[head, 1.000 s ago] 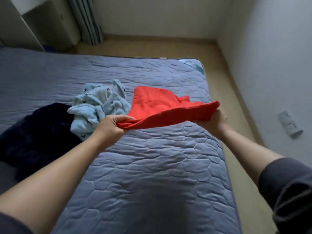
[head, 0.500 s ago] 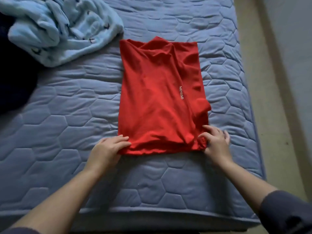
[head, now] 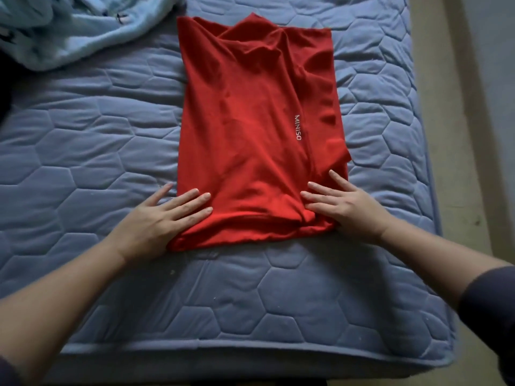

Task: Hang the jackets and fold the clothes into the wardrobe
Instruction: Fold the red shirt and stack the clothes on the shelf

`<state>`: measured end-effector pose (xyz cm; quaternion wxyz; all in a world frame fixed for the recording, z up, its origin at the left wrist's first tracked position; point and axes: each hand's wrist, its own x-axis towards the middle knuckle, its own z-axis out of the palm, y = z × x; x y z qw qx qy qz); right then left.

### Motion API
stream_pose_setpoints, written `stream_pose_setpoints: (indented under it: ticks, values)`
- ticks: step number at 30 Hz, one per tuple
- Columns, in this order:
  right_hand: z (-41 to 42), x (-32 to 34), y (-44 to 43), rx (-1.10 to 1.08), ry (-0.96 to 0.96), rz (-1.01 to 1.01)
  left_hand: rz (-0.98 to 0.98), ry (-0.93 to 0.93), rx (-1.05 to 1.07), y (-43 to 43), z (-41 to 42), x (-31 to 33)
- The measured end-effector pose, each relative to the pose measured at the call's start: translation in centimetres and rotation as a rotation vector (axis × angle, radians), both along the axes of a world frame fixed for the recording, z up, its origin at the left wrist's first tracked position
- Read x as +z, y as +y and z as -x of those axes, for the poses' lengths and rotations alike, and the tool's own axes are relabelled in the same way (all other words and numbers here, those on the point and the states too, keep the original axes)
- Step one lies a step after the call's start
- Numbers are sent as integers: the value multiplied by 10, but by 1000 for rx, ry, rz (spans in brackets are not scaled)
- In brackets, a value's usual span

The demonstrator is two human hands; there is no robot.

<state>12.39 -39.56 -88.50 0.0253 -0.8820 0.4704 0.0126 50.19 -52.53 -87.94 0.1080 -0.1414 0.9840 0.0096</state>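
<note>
A red shirt (head: 250, 121) with white MINISO lettering lies folded lengthwise on the blue quilted mattress (head: 83, 140). My left hand (head: 164, 218) rests flat on the shirt's near left corner, fingers straight and spread. My right hand (head: 345, 207) presses flat on the near right corner, where the cloth is bunched. Neither hand grips the fabric. The shirt's far end is wrinkled and uneven.
A crumpled light blue fleece garment (head: 69, 32) lies at the far left of the bed. A dark garment (head: 4, 87) shows at the left edge. The mattress's near edge runs below my arms. A strip of beige floor (head: 457, 135) and a wall lie to the right.
A second ago both hands held the red shirt up by its edge. They laid it on the mattress, let go, and now lie flat on its near corners.
</note>
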Motion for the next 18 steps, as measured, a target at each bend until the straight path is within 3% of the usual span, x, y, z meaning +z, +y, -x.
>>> stream_pose_setpoints:
  ticks: [6,10,15,18]
  values:
    - [-10,41,30,10,-209,-110,-150,-32,-4,32,-21,43]
    - [-26,70,70,7,-196,-311,-269,-65,-16,72,-38,65]
    - [-45,86,91,-246,-156,-757,-600,-212,303,102,-39,73]
    - [-47,101,72,-553,-403,-801,-879,16,667,93,-26,84]
